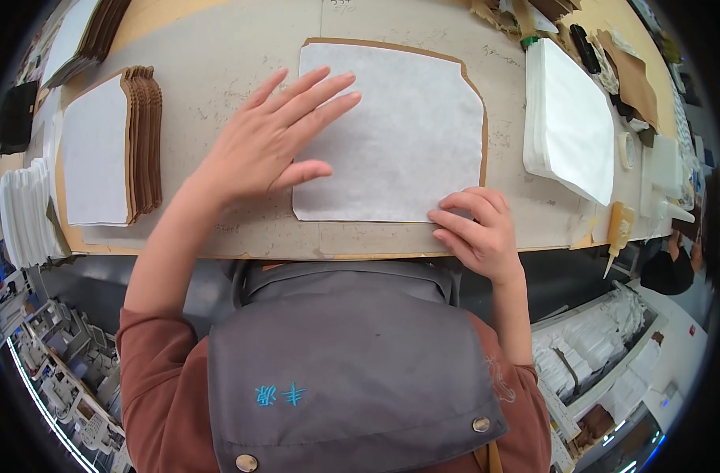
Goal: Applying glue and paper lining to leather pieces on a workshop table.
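The white sheet lay flat at the middle of the worktop, over a brown piece whose margin showed along the upper and right edges. The two hands were positioned well apart, one toward each side of the sheet. The left hand was fully opened, palm down, with the fingers extended and slightly spread and the thumb set away from them; it grasped nothing. The fingers and thumb overlapped the left part of the sheet, but contact with its surface could not be confirmed. The right hand was located at the lower right corner, fingers bent, with the forefinger and thumb tips near each other at the lower edge. Whether these tips were clamped on the sheet could not be determined. A stack of brown pieces with a white top face stood to the left of the left hand; a stack of white sheets lay to the right.
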A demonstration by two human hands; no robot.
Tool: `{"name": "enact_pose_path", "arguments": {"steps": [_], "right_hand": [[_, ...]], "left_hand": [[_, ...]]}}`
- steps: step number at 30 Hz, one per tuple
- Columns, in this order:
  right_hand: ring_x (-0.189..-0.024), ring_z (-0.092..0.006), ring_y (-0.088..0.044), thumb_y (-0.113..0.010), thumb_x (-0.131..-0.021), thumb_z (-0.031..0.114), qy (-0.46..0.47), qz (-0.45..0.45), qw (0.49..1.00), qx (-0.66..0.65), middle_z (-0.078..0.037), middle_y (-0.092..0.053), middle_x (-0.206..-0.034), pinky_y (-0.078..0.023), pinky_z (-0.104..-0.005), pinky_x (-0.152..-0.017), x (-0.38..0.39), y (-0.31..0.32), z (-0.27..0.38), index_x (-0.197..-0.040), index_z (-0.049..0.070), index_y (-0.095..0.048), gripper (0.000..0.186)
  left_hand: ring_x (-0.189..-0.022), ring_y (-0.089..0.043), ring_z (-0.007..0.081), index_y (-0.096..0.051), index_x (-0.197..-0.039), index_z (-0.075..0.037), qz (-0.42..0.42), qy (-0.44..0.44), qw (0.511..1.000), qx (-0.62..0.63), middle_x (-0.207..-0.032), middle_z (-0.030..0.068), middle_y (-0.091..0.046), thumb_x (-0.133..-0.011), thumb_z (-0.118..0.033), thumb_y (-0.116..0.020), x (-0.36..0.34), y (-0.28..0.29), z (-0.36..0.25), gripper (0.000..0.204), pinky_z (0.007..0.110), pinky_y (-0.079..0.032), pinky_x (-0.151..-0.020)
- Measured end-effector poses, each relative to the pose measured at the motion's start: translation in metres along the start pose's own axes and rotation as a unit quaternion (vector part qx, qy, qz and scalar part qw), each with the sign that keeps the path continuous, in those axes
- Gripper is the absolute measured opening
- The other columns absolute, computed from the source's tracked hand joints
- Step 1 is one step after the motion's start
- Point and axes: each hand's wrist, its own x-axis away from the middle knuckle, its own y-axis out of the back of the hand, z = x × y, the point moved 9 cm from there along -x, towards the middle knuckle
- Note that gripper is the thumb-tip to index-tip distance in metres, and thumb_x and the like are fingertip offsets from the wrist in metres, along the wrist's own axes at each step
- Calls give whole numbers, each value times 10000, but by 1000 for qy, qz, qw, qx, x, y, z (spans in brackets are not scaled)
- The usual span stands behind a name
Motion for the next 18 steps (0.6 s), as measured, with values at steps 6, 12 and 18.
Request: {"name": "enact_pose_path", "arguments": {"steps": [6, 12, 18], "right_hand": [[-967, -201, -614, -794, -766, 203, -5, -6, 1000, 2, 26, -671, -996, -452, -355, -832, 3, -2, -5, -962, 161, -749, 206], [-991, -195, -607, -789, -778, 212, -10, 1, 1000, -1, 43, -663, -1022, -457, -352, -845, 7, -1, -7, -975, 184, -748, 204], [-1000, -187, -614, -790, -783, 217, -9, -9, 1000, 7, 46, -665, -1052, -463, -350, -855, 10, -1, -6, -993, 188, -745, 217]], "left_hand": [[-1516, -264, 263, -315, -1581, -166, 156, -109, 980, 55, -1631, 62, -316, -899, -818, -214, 16, -43, -34, 948, 496, -123, -1250], [-1497, -310, 218, -328, -1577, -213, 224, -181, 946, 150, -1622, 20, -338, -904, -777, -330, 39, -41, -78, 878, 513, -141, -1241], [-1504, -295, 235, -357, -1562, -143, 109, -126, 979, 118, -1630, 50, -319, -876, -715, -450, -26, -32, -105, 898, 503, -155, -1236]]}}
